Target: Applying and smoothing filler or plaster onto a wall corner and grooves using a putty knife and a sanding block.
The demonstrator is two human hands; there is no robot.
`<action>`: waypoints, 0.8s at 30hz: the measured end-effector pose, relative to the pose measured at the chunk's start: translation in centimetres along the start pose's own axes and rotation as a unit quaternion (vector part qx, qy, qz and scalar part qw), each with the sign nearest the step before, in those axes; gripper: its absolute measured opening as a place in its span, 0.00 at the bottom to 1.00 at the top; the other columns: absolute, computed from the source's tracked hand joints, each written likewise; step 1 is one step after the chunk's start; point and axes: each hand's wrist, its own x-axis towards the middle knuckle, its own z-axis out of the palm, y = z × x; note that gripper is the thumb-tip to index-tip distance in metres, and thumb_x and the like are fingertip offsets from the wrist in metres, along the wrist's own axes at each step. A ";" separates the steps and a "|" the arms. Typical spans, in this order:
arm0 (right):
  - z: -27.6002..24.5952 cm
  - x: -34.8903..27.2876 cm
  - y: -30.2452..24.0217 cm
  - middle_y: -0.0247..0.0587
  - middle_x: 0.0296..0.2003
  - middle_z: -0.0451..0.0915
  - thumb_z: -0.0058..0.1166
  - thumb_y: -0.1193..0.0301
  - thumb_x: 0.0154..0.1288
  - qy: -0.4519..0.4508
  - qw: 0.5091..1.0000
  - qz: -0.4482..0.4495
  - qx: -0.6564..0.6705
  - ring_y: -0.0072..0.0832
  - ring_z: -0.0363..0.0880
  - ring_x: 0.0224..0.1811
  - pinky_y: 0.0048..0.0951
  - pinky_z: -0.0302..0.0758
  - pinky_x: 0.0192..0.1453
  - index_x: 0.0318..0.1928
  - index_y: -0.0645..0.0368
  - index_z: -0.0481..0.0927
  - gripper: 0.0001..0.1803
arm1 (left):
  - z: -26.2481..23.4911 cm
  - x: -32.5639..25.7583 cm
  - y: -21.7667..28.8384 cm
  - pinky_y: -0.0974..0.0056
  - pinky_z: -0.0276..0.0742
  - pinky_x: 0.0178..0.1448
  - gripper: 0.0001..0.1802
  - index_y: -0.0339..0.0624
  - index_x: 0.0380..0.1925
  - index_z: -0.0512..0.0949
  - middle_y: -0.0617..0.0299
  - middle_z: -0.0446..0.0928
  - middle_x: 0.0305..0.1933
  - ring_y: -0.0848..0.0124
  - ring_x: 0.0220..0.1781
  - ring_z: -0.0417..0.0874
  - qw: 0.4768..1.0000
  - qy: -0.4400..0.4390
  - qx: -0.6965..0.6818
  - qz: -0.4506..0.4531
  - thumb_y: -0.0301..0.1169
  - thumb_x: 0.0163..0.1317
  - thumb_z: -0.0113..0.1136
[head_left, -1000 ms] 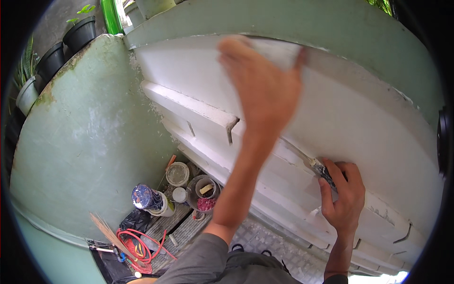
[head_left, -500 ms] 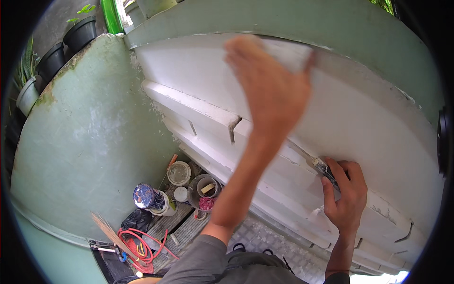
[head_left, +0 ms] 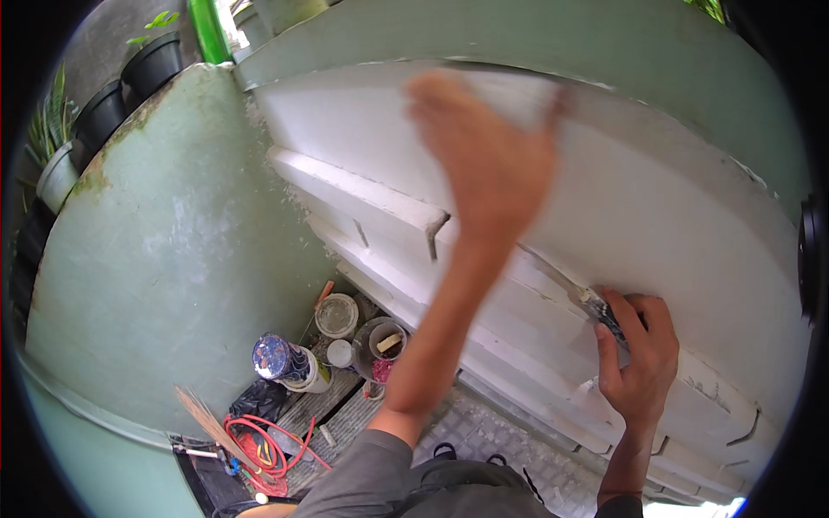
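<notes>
Blurred by motion, my left hand [head_left: 492, 155] is up against the white wall panel [head_left: 673, 190], close under the green ledge. Its thumb and fingers are closed about a flat whitish piece [head_left: 518, 89], too smeared for its kind to show. Lower and to the right, my right hand [head_left: 641, 358] is wrapped round the dark, paint-spattered handle of a putty knife [head_left: 596, 304]. The knife's blade points up and left along the top of a white moulding, and my knuckles are close to the panel.
Stepped white mouldings [head_left: 363, 194] with notches run below the panel; a green ledge [head_left: 518, 34] overhangs it. At lower left are paint tins [head_left: 281, 358], buckets [head_left: 380, 337], a red hose [head_left: 272, 449] and a stick broom [head_left: 207, 419]. Potted plants [head_left: 99, 112] line the curved green wall [head_left: 164, 242].
The view has shifted slightly, so the surroundings sit a little farther right and lower. My left hand has moved slightly left along the panel; my right hand keeps its hold on the putty knife.
</notes>
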 end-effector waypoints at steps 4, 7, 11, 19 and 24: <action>-0.4 -0.5 0.7 0.44 0.38 0.81 0.68 0.75 0.57 -0.006 1.000 0.015 -0.002 0.39 0.80 0.38 0.37 0.77 0.41 0.53 0.61 0.88 0.21 | -0.6 -0.4 1.4 0.56 0.86 0.39 0.43 0.28 0.53 0.59 0.43 0.65 0.55 0.57 0.47 0.80 0.987 0.023 0.052 0.148 0.46 0.61 0.81; 0.2 0.0 0.3 0.44 0.38 0.81 0.68 0.75 0.58 -0.005 1.000 0.013 0.025 0.40 0.80 0.38 0.37 0.77 0.41 0.53 0.61 0.88 0.20 | -4.1 3.4 -5.8 0.47 0.73 0.65 0.46 0.28 0.63 0.59 0.42 0.65 0.60 0.49 0.60 0.73 0.995 -0.011 -0.053 -0.079 0.44 0.61 0.80; -0.2 -0.1 0.5 0.45 0.38 0.81 0.67 0.75 0.58 0.012 1.000 0.001 0.003 0.41 0.81 0.38 0.37 0.78 0.42 0.51 0.61 0.88 0.18 | -10.1 -3.5 -12.2 0.55 0.70 0.66 0.41 0.35 0.72 0.61 0.48 0.69 0.60 0.61 0.59 0.72 0.974 0.011 -0.167 -0.152 0.38 0.67 0.74; -1.4 -0.5 0.4 0.47 0.43 0.80 0.66 0.78 0.58 0.014 0.998 0.022 0.060 0.40 0.82 0.39 0.36 0.79 0.45 0.56 0.62 0.86 0.22 | -19.0 -17.3 -14.9 0.45 0.80 0.66 0.33 0.38 0.61 0.76 0.56 0.78 0.58 0.59 0.63 0.79 0.693 -0.091 -0.515 -0.497 0.57 0.79 0.42; -2.9 -0.5 0.6 0.50 0.48 0.77 0.65 0.82 0.57 0.007 1.000 0.010 0.015 0.39 0.81 0.38 0.34 0.80 0.45 0.63 0.62 0.83 0.30 | -17.8 -20.2 -13.8 0.47 0.74 0.66 0.33 0.35 0.44 0.78 0.52 0.79 0.49 0.50 0.64 0.77 0.564 -0.096 -0.613 -0.544 0.56 0.78 0.37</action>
